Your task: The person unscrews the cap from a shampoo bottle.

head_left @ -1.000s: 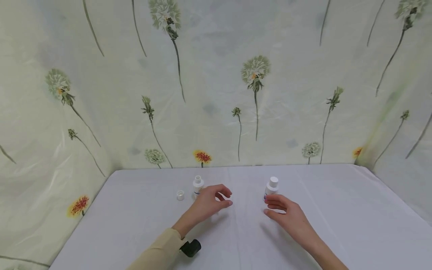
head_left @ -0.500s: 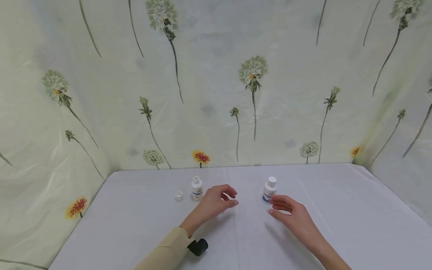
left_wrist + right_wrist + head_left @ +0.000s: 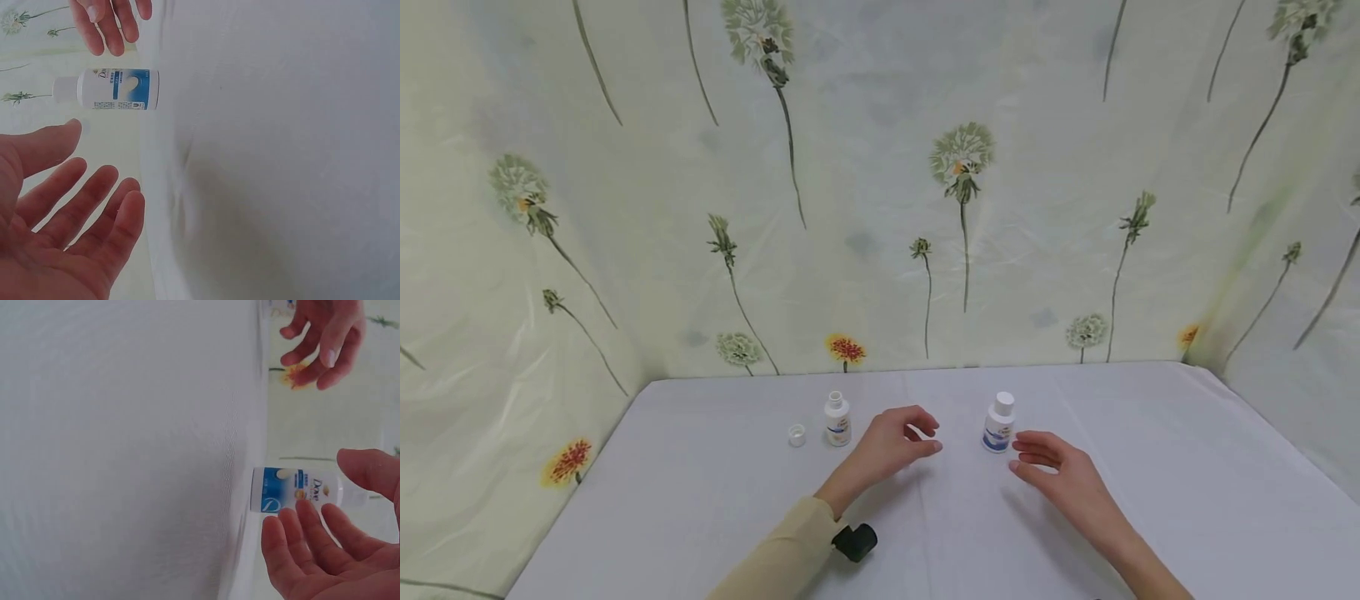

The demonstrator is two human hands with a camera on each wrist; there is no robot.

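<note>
A capped white bottle (image 3: 997, 427) with a blue-and-white label stands upright on the table. Just right of it my right hand (image 3: 1063, 473) hovers with fingers loosely bent and nothing in them. My left hand (image 3: 895, 443), also holding nothing, hangs over the table between this bottle and a second white bottle (image 3: 838, 421). That second bottle is upright with its neck bare. Left of it lies a small white cap (image 3: 797, 435). In the left wrist view, the capped bottle (image 3: 119, 89) shows between both hands; in the right wrist view, fingertips overlap its label.
A white cloth covers the table (image 3: 700, 500). Behind it and at the sides hangs a curtain (image 3: 865, 183) printed with dandelions. A black device (image 3: 855, 542) sits at the left wrist, by the beige sleeve (image 3: 782, 546).
Both hands have drifted right. The left hand now leaves the uncapped bottle fully in sight, and the right hand no longer overlaps the capped bottle in the head view. The bottles stay put.
</note>
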